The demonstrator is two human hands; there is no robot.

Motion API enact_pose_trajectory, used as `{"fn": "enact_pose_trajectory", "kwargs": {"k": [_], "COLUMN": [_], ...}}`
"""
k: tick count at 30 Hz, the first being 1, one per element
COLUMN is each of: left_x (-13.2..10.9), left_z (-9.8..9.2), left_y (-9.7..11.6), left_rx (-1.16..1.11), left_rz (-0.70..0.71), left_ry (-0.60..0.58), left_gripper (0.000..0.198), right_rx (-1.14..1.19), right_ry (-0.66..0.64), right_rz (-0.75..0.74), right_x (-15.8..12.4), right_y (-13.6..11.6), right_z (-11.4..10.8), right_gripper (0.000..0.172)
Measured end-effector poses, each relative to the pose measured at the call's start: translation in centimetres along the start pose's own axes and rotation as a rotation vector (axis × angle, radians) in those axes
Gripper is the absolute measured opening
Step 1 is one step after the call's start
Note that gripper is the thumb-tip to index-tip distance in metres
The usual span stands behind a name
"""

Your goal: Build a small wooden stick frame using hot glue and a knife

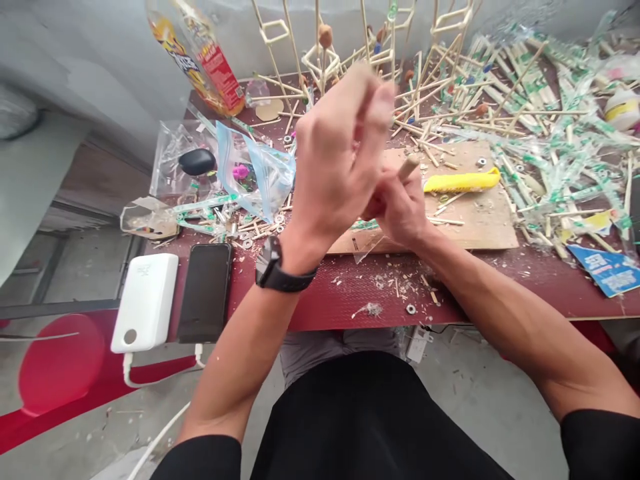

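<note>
My left hand [337,150], with a black watch [280,267] on the wrist, is raised over the table and blurred by motion. Its fingers are curled in; what they hold, if anything, is hidden. Lower and to the right, my right hand [403,210] is closed around a wooden stick [409,167], whose blunt end pokes up above the fingers. Beneath both hands lies a wooden board [480,230]. A yellow-handled utility knife [463,181] rests on it, just right of my right hand, among short stick pieces and shavings.
Stick frames [275,32] stand at the back beside an orange drink bottle [215,73]. Wrapped sticks [540,87] heap up at right. A plastic bag [255,173], black phone [205,290] and white power bank [146,300] lie left. A metal nut [411,309] sits near the front edge.
</note>
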State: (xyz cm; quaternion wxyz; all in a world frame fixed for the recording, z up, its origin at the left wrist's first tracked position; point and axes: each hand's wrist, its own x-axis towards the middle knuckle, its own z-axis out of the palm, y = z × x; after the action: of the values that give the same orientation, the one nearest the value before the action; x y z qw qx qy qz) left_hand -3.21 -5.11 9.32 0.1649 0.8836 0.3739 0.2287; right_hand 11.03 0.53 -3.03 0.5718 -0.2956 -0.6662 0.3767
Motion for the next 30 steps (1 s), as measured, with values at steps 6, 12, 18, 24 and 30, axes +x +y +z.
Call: {"fn": "enact_pose_trajectory", "kwargs": {"k": [6,12,18,24,30], "left_x": [-0.4,-0.2,-0.5,-0.6,-0.8], "left_z": [3.5,5.6,6.5,6.8,6.1], "left_y": [-4.3,-6.2,-6.6,-7.0,-7.4], "left_rx": [0.014,0.0,0.077,0.087,0.07], "left_rz": [0.036,0.109,0.152,0.163,0.154], "left_ry": [0.086,0.13,0.137,0.195,0.22], "left_gripper": [0.013,0.013,0.02,0.018,0.013], "right_rx": [0.142,0.086,0.382,0.272,-0.119], "right_ry": [0.102,0.111,0.223,0.32,0.352], "right_rz": [-0.009,0.03,0.104,0.126,-0.176], "right_x": [1.0,0.8,0.9,1.7,2.5], "right_y": [0.6,0.9,-4.8,-6.8,-5.6], "right_z": [-2.3,-3.6,-2.6,-3.4,-6.8], "right_gripper": [0.058,0.05,0.069,0.077,0.056]}}
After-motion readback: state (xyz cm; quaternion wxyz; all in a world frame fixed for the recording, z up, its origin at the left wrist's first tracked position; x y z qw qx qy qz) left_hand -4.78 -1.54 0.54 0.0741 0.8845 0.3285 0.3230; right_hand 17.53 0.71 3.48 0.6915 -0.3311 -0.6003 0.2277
